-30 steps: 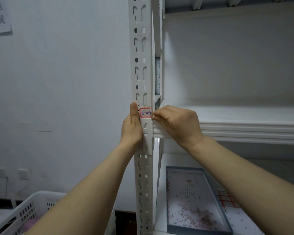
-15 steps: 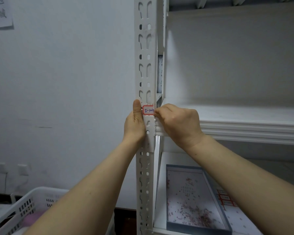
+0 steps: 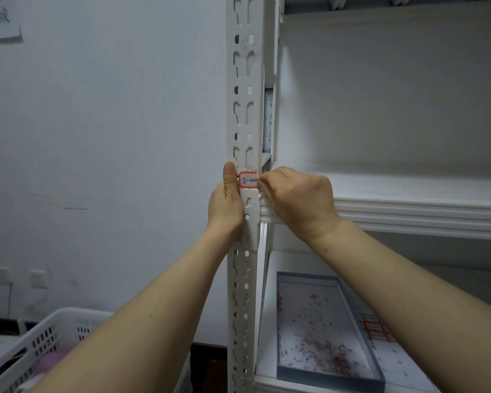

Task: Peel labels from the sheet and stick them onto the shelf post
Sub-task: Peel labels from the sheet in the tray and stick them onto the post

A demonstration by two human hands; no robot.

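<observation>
Head camera: the step in hand is the sticking of one label (image 3: 248, 180), red-edged with handwriting on it, onto the front face of the white shelf post (image 3: 243, 95). The label sits directly between the two hands. The left hand (image 3: 226, 202) grips the post from its left side, with the thumb upright along the post's edge, its tip just beside the label's left end, and the fingers wrapped out of sight behind. The right hand (image 3: 298, 199) has its fingers curled, with the tips bearing on the label's right end, which is hidden under them. Whether that end lies flat or is being folded round the post's corner cannot be told. The part of the label that shows lies flat and level against the post.

The label sheet (image 3: 376, 331) lies well below the right wrist on the lower shelf (image 3: 295, 262), just beside a shallow blue tray (image 3: 380, 375) scattered with small scraps. A white basket (image 3: 26, 344) stands low, well to the left of the left forearm.

By this reckoning the label is nearly set. The next move calls for a firm rub across it from the thumb side toward the right fingertips to seat the edges. The right hand would then let go and reach down to the sheet for another label, while the left hand could keep the post steady or mark the next spot.
</observation>
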